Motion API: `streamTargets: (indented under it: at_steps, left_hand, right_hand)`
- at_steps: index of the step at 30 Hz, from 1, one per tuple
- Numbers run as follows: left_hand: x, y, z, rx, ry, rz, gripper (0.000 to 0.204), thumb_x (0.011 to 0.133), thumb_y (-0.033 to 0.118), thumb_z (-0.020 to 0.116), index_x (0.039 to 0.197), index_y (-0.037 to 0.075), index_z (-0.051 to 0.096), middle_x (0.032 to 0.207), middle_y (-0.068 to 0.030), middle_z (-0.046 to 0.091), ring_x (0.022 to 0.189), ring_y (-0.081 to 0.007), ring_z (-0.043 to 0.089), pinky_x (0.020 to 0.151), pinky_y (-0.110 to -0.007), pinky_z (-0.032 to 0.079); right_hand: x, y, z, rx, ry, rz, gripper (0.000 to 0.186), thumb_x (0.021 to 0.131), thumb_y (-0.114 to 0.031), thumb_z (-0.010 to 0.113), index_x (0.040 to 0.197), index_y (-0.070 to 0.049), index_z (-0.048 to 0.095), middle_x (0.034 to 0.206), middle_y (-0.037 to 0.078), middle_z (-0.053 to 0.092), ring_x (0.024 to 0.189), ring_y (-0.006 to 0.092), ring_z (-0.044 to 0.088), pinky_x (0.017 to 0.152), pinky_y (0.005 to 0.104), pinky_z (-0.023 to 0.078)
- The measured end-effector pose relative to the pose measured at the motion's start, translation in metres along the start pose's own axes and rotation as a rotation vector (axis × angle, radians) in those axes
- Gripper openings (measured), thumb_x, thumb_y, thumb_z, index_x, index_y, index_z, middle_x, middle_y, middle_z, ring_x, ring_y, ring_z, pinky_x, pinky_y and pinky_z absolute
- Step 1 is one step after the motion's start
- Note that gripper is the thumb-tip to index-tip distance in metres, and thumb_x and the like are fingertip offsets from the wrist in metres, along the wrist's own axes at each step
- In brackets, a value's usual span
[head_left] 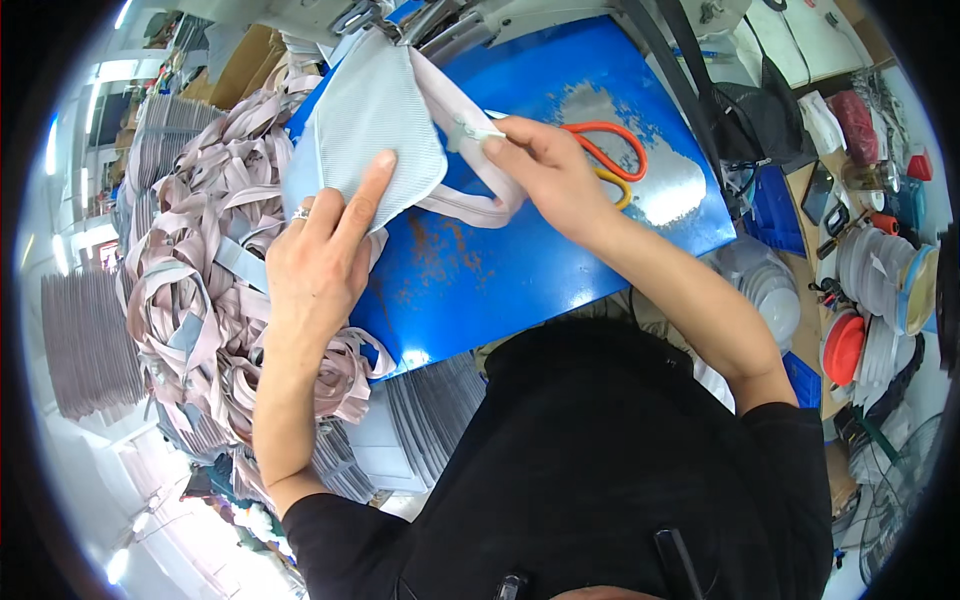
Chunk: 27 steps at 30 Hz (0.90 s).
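A light grey ribbed fabric panel (375, 115) with pale bound edges lies under the head of a sewing machine (430, 25) at the top. My left hand (325, 240) grips its near left edge, with the index finger stretched out on top and the other fingers curled. A pale pink strap (445, 88) runs from the machine along the panel's right side and loops back beneath its near corner. My right hand (550, 175) pinches this strap between thumb and fingers, by a small whitish piece. Orange-and-yellow-handled scissors (628, 150) lie just beyond my right hand, blades partly hidden.
The blue worktable (470, 300) has worn patches. Tangled pink straps (240, 190) pile up along its left side. Stacked grey panels (90, 345) stand farther left, with more panels (430, 410) below the table's front edge. Tape rolls (870, 265) and tools crowd the right-hand shelf.
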<state>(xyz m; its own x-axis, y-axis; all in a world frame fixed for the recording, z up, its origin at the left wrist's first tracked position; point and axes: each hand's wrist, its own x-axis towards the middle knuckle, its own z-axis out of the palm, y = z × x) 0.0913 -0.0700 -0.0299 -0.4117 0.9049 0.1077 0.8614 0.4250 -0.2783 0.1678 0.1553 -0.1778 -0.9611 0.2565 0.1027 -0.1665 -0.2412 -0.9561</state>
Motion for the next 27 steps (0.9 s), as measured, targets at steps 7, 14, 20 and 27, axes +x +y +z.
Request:
streamTargets:
  at_steps: [7, 14, 20, 27]
  left_hand:
    - [0.017, 0.003, -0.025, 0.128, -0.111, 0.145, 0.082, 0.080, 0.004, 0.070, 0.157, 0.025, 0.050, 0.081, -0.0055, 0.045, 0.063, -0.0212, 0.057, 0.055, -0.036, 0.052]
    - [0.030, -0.006, -0.030, 0.104, -0.167, 0.165, 0.083, 0.078, 0.001, 0.069, 0.156, 0.025, 0.052, 0.082, -0.0057, 0.045, 0.065, -0.0210, 0.058, 0.055, -0.036, 0.053]
    - [0.058, -0.030, -0.029, 0.113, -0.186, 0.170, 0.081, 0.078, 0.000, 0.066, 0.154, 0.027, 0.054, 0.083, -0.0072, 0.045, 0.063, -0.0232, 0.059, 0.056, -0.038, 0.053]
    - [0.083, -0.072, -0.027, -0.024, -0.174, 0.188, 0.080, 0.077, -0.004, 0.065, 0.151, 0.026, 0.057, 0.085, -0.0094, 0.050, 0.068, -0.0289, 0.060, 0.061, -0.041, 0.053]
  right_hand:
    - [-0.023, -0.036, 0.000, -0.597, 0.042, -0.195, 0.035, 0.098, -0.013, 0.065, 0.131, -0.004, 0.068, 0.083, 0.008, 0.068, 0.070, 0.0187, 0.064, 0.064, 0.0346, 0.050]
    - [-0.015, -0.044, 0.012, 0.203, -0.062, 0.149, 0.038, 0.103, -0.007, 0.061, 0.139, 0.002, 0.062, 0.088, -0.002, 0.068, 0.073, 0.0022, 0.058, 0.062, 0.0216, 0.047]
    - [0.027, -0.029, 0.016, 0.194, -0.060, 0.097, 0.040, 0.102, -0.007, 0.062, 0.141, 0.002, 0.061, 0.091, -0.002, 0.069, 0.072, 0.0010, 0.057, 0.060, 0.0209, 0.046]
    - [0.061, -0.015, 0.019, 0.190, -0.069, 0.049, 0.038, 0.101, -0.014, 0.065, 0.135, 0.002, 0.065, 0.076, -0.003, 0.067, 0.064, 0.0025, 0.056, 0.055, 0.0246, 0.042]
